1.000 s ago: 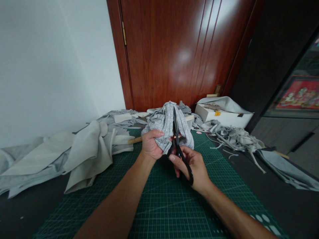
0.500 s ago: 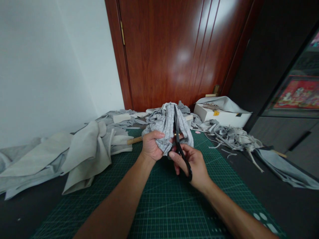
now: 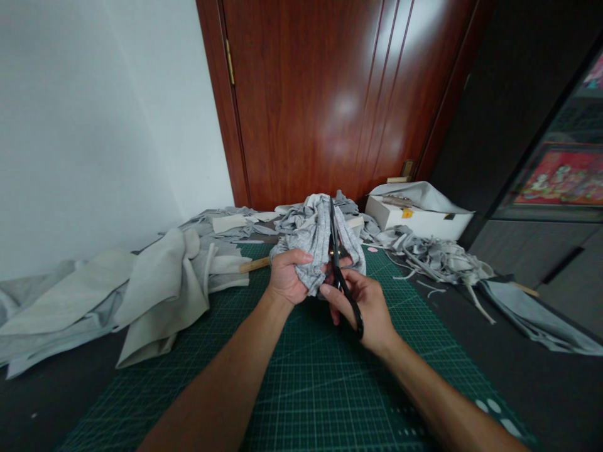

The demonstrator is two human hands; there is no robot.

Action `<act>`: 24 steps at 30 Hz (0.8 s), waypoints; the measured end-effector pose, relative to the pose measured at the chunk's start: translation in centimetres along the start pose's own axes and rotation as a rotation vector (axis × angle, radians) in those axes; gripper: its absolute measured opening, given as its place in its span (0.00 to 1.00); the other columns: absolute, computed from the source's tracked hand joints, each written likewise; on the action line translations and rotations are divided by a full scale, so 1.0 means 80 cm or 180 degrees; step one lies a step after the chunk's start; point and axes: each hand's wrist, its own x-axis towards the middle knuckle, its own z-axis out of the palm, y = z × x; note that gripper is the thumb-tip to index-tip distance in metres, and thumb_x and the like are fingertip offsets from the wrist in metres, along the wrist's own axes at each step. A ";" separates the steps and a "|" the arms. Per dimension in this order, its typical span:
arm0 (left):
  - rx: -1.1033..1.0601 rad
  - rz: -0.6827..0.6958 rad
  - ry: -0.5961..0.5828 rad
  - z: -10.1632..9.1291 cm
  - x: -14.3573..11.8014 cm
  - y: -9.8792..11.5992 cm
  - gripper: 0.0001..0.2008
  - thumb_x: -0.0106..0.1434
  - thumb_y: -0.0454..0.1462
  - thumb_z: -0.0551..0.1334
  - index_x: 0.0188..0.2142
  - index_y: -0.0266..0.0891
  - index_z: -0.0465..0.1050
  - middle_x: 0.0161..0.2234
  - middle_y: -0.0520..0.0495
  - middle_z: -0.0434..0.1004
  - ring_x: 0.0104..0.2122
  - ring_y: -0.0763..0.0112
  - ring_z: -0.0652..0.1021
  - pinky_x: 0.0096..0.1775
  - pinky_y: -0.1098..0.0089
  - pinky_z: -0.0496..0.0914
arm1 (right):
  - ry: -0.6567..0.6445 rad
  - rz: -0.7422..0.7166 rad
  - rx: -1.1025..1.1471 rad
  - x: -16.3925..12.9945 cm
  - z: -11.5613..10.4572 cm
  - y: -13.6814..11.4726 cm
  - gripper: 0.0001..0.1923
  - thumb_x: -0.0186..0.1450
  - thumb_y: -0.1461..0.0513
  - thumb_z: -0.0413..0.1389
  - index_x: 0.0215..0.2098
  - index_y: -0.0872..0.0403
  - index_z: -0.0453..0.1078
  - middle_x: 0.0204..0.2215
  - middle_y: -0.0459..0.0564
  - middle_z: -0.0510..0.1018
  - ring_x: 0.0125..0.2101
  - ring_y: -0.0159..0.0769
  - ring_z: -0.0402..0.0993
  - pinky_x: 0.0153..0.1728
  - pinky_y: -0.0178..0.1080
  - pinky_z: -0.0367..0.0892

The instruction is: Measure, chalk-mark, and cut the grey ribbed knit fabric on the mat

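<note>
Bunched grey speckled fabric (image 3: 308, 242) is held above the cutting mat by my left hand (image 3: 291, 276), its thumb pressed on top and its fingers underneath. My right hand (image 3: 365, 307) is closed around the handles of black scissors (image 3: 335, 242). The blades point away from me and lie against the fabric's right part, with cloth on both sides of them. Folds hide part of the lower blade and some of my fingers. A wooden stick (image 3: 254, 265) lies just left of my left hand, its right end covered by the fabric.
A green gridded cutting mat (image 3: 301, 383) spreads beneath my arms. Grey and cream cloth pieces (image 3: 160, 276) are heaped at left. On the right are a white box (image 3: 419, 216), tangled fabric strips (image 3: 438, 257) and folded grey cloth (image 3: 532, 311). A wooden door (image 3: 320, 107) stands behind.
The scissors' blades look slightly closer together than before, and the fabric has barely shifted. Both hands stay in nearly the same place; the whole view has moved a little.
</note>
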 end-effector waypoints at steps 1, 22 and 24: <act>-0.0001 -0.0015 0.0001 0.000 0.000 0.000 0.26 0.41 0.34 0.63 0.44 0.32 0.79 0.26 0.42 0.80 0.19 0.66 0.75 0.23 0.66 0.74 | -0.0006 0.0000 -0.0030 0.000 0.000 0.000 0.21 0.59 0.50 0.73 0.33 0.53 0.70 0.15 0.38 0.71 0.13 0.28 0.65 0.15 0.31 0.60; 0.0209 0.0031 0.0084 -0.012 0.001 0.000 0.34 0.38 0.32 0.64 0.50 0.32 0.79 0.34 0.40 0.85 0.18 0.69 0.74 0.25 0.63 0.76 | 0.0019 0.0081 -0.0152 0.002 -0.004 -0.007 0.22 0.58 0.48 0.72 0.36 0.56 0.74 0.13 0.39 0.71 0.12 0.27 0.64 0.14 0.30 0.58; 0.0213 0.0039 0.0069 -0.011 0.001 0.001 0.36 0.38 0.32 0.64 0.52 0.33 0.78 0.36 0.40 0.86 0.19 0.68 0.74 0.28 0.59 0.79 | 0.0021 0.0083 -0.0195 0.001 -0.004 -0.006 0.23 0.59 0.47 0.71 0.36 0.56 0.73 0.13 0.39 0.71 0.12 0.27 0.63 0.14 0.29 0.58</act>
